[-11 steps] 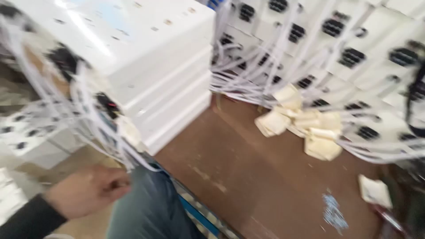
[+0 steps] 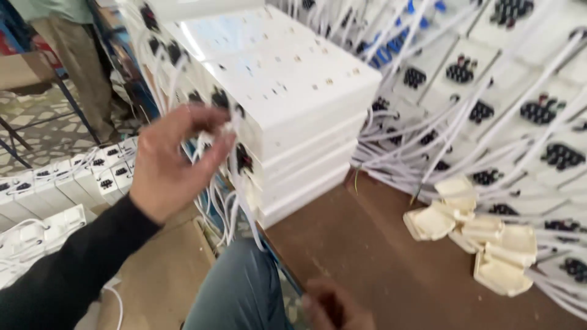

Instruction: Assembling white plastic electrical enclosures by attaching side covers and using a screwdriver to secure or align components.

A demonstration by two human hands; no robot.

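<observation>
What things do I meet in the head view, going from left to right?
White boxes on the floor → left hand at the cables → stack of white boards → cream plugs → boards with white cables.

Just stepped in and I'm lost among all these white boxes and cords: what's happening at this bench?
A person seated at a brown table has the left hand raised to the side of a stack of white socket boxes, fingers pinching the white cords that hang there. The right hand rests low near the table edge, holding nothing visible. More corded boxes are piled at the right, with a heap of cream plastic covers in front.
</observation>
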